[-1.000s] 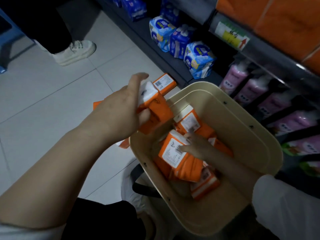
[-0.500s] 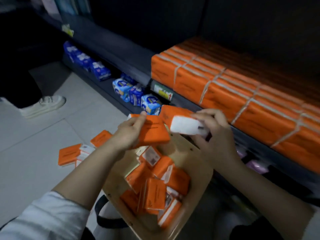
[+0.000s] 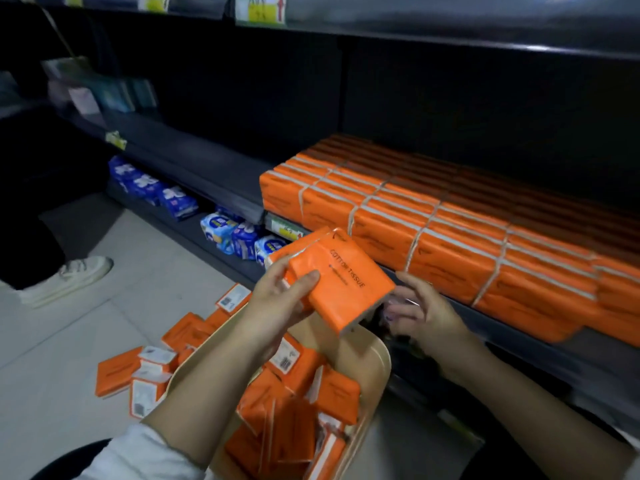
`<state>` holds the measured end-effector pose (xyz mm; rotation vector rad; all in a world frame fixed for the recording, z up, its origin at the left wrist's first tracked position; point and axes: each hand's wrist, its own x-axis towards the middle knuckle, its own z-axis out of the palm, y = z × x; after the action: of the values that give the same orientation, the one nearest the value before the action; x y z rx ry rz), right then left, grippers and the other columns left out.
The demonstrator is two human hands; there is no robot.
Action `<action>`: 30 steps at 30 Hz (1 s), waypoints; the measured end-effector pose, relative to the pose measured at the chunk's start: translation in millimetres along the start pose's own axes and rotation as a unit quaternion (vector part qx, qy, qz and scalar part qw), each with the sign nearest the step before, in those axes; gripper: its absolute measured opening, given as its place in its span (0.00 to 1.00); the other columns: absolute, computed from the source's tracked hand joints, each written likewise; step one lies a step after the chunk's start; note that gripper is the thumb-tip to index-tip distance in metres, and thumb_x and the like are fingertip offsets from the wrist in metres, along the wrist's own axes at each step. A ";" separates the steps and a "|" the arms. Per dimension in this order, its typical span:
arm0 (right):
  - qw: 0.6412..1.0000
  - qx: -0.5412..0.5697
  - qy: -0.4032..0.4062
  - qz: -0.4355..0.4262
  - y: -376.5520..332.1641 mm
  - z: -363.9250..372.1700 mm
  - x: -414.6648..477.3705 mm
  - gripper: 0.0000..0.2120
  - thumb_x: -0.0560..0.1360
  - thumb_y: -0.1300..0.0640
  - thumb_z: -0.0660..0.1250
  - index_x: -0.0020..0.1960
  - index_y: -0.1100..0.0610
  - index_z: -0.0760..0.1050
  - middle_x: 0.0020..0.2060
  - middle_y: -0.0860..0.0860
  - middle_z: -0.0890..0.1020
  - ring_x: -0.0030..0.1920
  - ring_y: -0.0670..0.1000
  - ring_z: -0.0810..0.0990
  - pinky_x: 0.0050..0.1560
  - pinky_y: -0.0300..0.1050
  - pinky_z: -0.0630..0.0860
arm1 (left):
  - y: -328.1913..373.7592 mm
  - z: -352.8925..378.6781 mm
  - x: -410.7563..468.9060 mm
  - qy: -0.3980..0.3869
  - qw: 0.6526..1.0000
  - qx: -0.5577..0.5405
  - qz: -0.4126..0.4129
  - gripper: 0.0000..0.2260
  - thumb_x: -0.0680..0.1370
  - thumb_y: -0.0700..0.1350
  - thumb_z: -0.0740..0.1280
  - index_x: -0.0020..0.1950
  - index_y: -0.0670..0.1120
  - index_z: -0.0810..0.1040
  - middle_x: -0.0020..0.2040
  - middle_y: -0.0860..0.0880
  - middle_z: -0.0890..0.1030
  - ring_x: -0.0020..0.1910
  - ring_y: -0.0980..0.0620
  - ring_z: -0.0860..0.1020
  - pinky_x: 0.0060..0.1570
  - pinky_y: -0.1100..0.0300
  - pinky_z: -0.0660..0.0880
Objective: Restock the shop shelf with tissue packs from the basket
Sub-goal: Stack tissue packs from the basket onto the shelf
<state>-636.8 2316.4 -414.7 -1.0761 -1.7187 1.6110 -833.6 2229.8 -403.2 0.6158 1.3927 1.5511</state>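
Observation:
My left hand [image 3: 277, 303] grips a small stack of orange tissue packs [image 3: 343, 282], thumb on the top pack, held above the beige basket [image 3: 375, 372]. Just right of the stack, my right hand [image 3: 419, 310] hovers with fingers loosely spread, its fingertips near the stack's lower right corner and holding nothing. Several more orange packs [image 3: 298, 410] lie jumbled in the basket. The dark shelf [image 3: 519, 344] in front carries rows of the same orange packs [image 3: 433, 230], laid flat in bundles.
Several orange packs [image 3: 138, 368] lie loose on the tiled floor left of the basket. Blue and white packets [image 3: 225, 230] line the bottom shelf. Another person's white shoe [image 3: 69, 278] stands on the floor at left. The shelf's left part is dark and bare.
The view has tilted up toward the shelf. The two packs held apart half a second ago now sit together in my left hand, and my right hand has let go.

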 end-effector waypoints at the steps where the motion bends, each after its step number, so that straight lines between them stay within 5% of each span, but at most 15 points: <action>1: 0.995 0.083 0.003 0.048 1.9 -2.3 0.2 0.26 0.75 0.70 0.62 0.66 0.48 0.65 0.64 0.52 0.74 0.57 0.49 0.78 0.53 0.44 0.78 | -1.1 2.8 -1.7 0.008 0.999 0.030 0.027 0.21 0.68 0.49 0.76 0.59 0.54 0.76 0.62 0.44 0.76 0.56 0.45 0.79 0.54 0.43 0.77; 4: 0.959 0.240 0.018 0.148 2.4 -7.8 4.6 0.15 0.78 0.62 0.59 0.63 0.53 0.72 0.56 0.54 0.81 0.56 0.56 0.80 0.57 0.55 0.76 | -3.1 11.8 -6.9 0.031 0.983 0.157 0.094 0.22 0.66 0.53 0.77 0.57 0.63 0.76 0.64 0.47 0.68 0.62 0.50 0.73 0.62 0.47 0.73; 7: 0.965 0.207 -0.015 0.161 0.6 -13.4 5.6 0.14 0.77 0.50 0.62 0.61 0.53 0.76 0.53 0.53 0.83 0.55 0.54 0.81 0.58 0.57 0.76 | -6.6 20.3 -8.9 0.004 0.973 0.196 0.121 0.21 0.69 0.47 0.75 0.57 0.64 0.74 0.62 0.49 0.66 0.64 0.54 0.69 0.66 0.50 0.69; 11: 0.984 0.114 -0.069 0.122 -2.1 -19.7 -1.5 0.13 0.75 0.54 0.66 0.59 0.53 0.76 0.51 0.52 0.84 0.53 0.51 0.82 0.53 0.49 0.79 | -7.1 30.4 -11.2 -0.037 0.968 0.216 0.125 0.21 0.71 0.44 0.73 0.59 0.61 0.73 0.63 0.49 0.66 0.63 0.57 0.69 0.67 0.52 0.69; 18: 0.997 0.061 -0.024 0.043 -15.8 -46.8 -24.0 0.10 0.76 0.59 0.65 0.58 0.54 0.74 0.47 0.51 0.82 0.40 0.44 0.82 0.36 0.37 0.77 | -7.6 46.9 -13.9 -0.093 0.953 0.253 0.135 0.24 0.66 0.53 0.73 0.61 0.62 0.72 0.59 0.56 0.68 0.60 0.61 0.71 0.59 0.63 0.70; 23: 0.998 -0.027 0.050 -0.025 -20.6 -81.7 -46.4 0.14 0.75 0.62 0.67 0.59 0.51 0.73 0.56 0.53 0.78 0.55 0.49 0.78 0.51 0.38 0.74 | -14.8 66.3 -15.7 -0.096 0.934 0.290 0.184 0.18 0.62 0.70 0.61 0.52 0.74 0.73 0.54 0.54 0.68 0.48 0.62 0.71 0.54 0.63 0.69; 27: 0.986 -0.104 0.110 -0.068 -22.6 -119.3 -72.0 0.16 0.74 0.64 0.67 0.52 0.44 0.73 0.51 0.48 0.78 0.49 0.45 0.76 0.49 0.33 0.72 | -21.8 84.3 -17.4 -0.120 0.927 0.295 0.199 0.11 0.69 0.66 0.58 0.50 0.77 0.72 0.52 0.56 0.69 0.47 0.55 0.71 0.58 0.59 0.67; 30: 0.972 -0.152 0.168 -0.070 -22.7 -151.5 -89.6 0.16 0.75 0.63 0.67 0.52 0.43 0.72 0.49 0.45 0.77 0.49 0.46 0.76 0.51 0.37 0.72 | -27.4 97.5 -19.8 -0.161 0.917 0.292 0.218 0.19 0.74 0.51 0.68 0.49 0.78 0.71 0.55 0.58 0.69 0.53 0.70 0.69 0.55 0.76 0.63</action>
<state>-468.1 2325.1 -360.2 -1.2561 -1.7934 1.0316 -734.3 2257.5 -402.5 1.5645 1.5204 1.2559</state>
